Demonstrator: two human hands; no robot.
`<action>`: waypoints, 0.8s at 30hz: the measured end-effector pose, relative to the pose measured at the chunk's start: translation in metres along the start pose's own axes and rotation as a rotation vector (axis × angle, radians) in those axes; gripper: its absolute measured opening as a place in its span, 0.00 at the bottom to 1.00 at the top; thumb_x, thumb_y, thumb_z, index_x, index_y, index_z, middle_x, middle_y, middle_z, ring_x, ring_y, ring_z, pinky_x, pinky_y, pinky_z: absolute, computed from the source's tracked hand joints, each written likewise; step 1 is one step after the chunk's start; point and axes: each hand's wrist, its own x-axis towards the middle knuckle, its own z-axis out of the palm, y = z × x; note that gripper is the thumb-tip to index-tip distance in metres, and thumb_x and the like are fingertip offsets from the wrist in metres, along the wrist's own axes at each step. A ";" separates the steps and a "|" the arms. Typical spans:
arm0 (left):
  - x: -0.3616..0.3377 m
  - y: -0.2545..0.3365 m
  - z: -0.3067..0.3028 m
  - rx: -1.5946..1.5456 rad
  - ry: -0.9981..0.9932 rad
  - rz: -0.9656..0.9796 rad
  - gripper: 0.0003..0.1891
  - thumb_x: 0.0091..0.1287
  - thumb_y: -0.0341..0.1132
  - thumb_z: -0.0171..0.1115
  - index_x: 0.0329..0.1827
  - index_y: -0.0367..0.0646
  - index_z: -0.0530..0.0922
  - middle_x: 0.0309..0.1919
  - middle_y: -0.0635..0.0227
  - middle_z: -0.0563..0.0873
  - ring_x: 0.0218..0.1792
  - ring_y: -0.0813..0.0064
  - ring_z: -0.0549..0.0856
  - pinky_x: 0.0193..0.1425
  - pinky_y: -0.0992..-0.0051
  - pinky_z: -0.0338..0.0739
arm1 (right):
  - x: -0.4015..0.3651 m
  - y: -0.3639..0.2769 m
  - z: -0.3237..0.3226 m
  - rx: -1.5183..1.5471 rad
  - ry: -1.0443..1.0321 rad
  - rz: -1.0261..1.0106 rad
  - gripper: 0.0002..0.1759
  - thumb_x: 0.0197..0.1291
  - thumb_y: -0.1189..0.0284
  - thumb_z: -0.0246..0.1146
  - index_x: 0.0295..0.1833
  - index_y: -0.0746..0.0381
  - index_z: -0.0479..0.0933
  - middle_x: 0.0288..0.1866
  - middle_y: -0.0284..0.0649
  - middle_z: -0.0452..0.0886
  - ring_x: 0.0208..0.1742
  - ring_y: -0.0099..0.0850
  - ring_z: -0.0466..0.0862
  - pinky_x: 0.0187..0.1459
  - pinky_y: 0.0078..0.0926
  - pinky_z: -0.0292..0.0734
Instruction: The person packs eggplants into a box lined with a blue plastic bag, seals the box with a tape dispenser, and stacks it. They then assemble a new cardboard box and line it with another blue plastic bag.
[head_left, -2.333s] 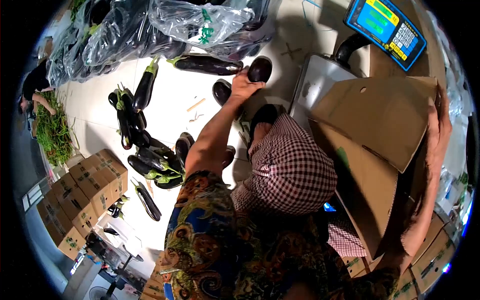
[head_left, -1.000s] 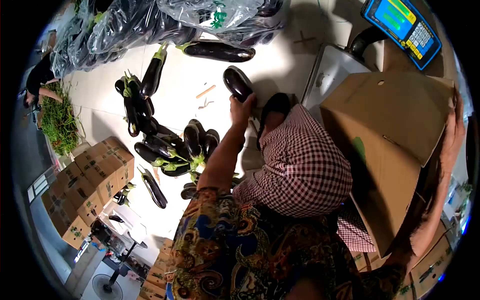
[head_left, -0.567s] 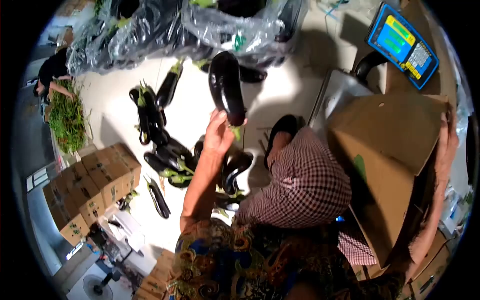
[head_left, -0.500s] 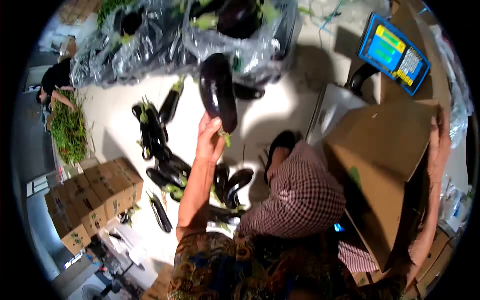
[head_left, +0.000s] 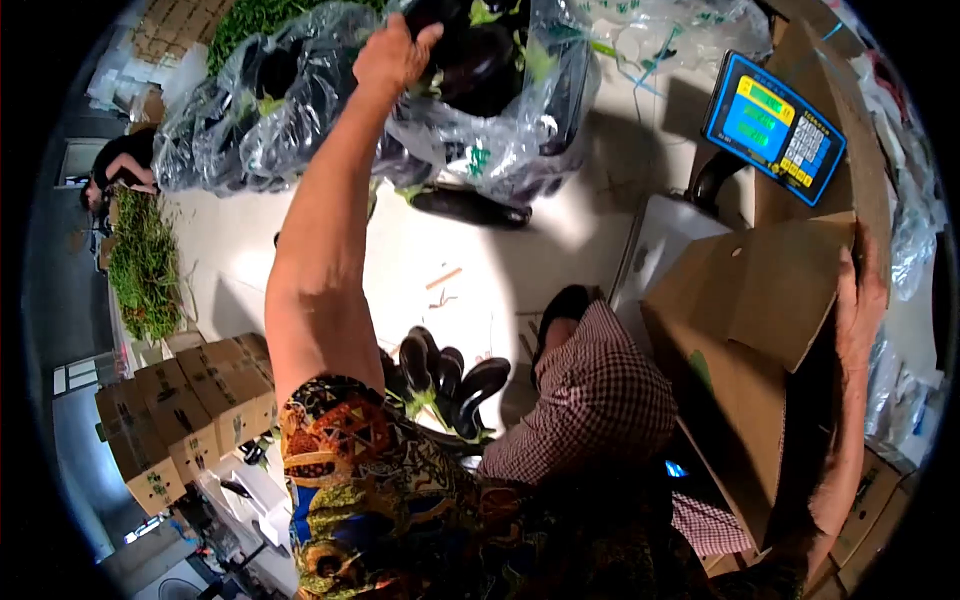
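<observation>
My left hand (head_left: 393,58) is stretched over the open plastic bag (head_left: 450,135) at the top, with its thumb and fingers against a dark eggplant (head_left: 432,12) partly cut off by the frame. More glossy eggplants (head_left: 480,70) lie inside the bag. On the right, my right hand (head_left: 862,300) grips the edge of an open cardboard box (head_left: 745,290), which stands tilted beside my leg. One eggplant (head_left: 470,207) lies on the floor just below the bag, and several others (head_left: 450,380) lie near my foot, partly hidden by my left arm.
A scale display (head_left: 775,128) with a blue frame rises behind the box, over a metal platform (head_left: 665,240). Stacked cartons (head_left: 185,410) stand at the left. Beyond them are a heap of green vegetables (head_left: 142,265) and another person (head_left: 125,165) bending.
My left hand has moved up from the middle of the floor to the bag, taking the eggplant along. My right hand stays on the box. The distant person's arm has drawn back.
</observation>
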 end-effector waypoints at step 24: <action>-0.210 -0.084 0.242 0.326 -0.332 0.280 0.27 0.53 0.33 0.63 0.59 0.53 0.70 0.55 0.66 0.74 0.62 0.63 0.70 0.61 0.53 0.61 | -0.001 0.014 0.007 0.125 -0.017 0.115 0.30 0.71 0.53 0.45 0.71 0.58 0.64 0.69 0.45 0.69 0.69 0.37 0.68 0.69 0.36 0.60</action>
